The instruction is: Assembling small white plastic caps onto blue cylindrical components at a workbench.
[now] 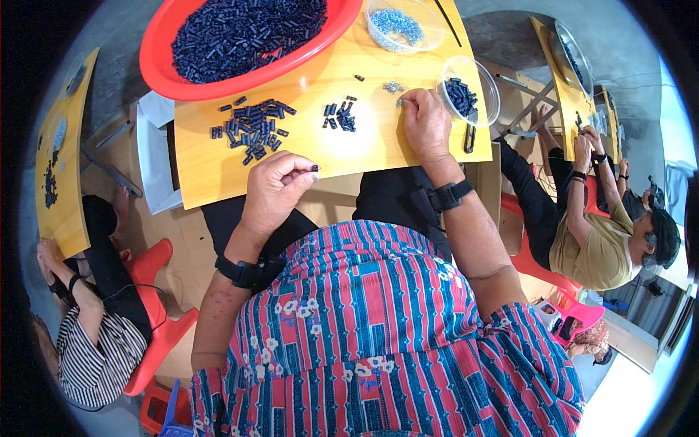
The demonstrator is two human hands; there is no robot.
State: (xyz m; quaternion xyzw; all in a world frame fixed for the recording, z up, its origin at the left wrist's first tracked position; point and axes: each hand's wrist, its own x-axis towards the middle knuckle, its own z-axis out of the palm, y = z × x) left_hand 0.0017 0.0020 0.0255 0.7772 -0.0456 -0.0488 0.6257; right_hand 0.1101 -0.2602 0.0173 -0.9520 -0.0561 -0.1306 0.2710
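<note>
My left hand (277, 186) is closed in a pinch at the table's near edge, holding a small black plastic piece (315, 168) between thumb and finger. Farther right, my right hand (427, 124) rests on the table with its fingertips together at a tiny silvery part (400, 103). Just beyond those fingertips lies a little cluster of silvery parts (393, 87). A loose heap of black pieces (255, 127) spreads beyond my left hand. Between my hands, a smaller group of black pieces (341, 116) lies on the yellow table (378, 146).
A big red basin (156, 73) full of black pieces stands at the far left. Clear tubs hold blue-white bits (397, 28) and black pieces (460, 98). A black tool (470, 135) lies right of my right hand. Seated people (597, 247) work at tables on both sides.
</note>
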